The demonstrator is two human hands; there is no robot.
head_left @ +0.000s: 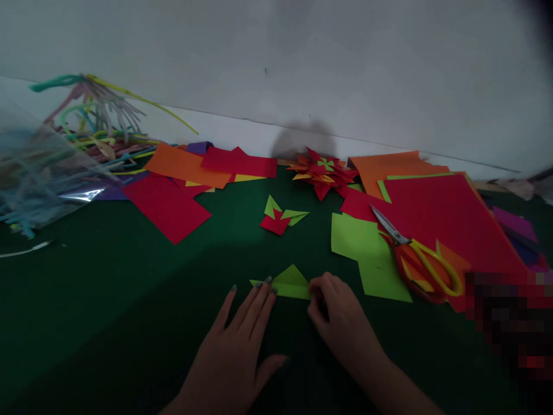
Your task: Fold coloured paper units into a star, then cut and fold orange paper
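The green paper (294, 282) lies flat on the tabletop (129, 259), under the left hand's (244, 325) spread fingertips, its right end pinched in the right hand's (334, 305) grip; it's folded, with a peak.

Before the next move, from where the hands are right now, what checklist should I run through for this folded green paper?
1. Folded green paper flat on the green surface: cannot tell.
2. Left hand steadying it: ok, fingertips over its left part.
3. Right hand at the right end: ok; firmness of any pinch, cannot tell.
4. Whole lower edge in view: not ok, fingers cover part.
5. Scissors clear of both hands: ok, lying on the papers to the right.
6. Small red-and-green piece clear of the hands: ok, beyond the folded paper.
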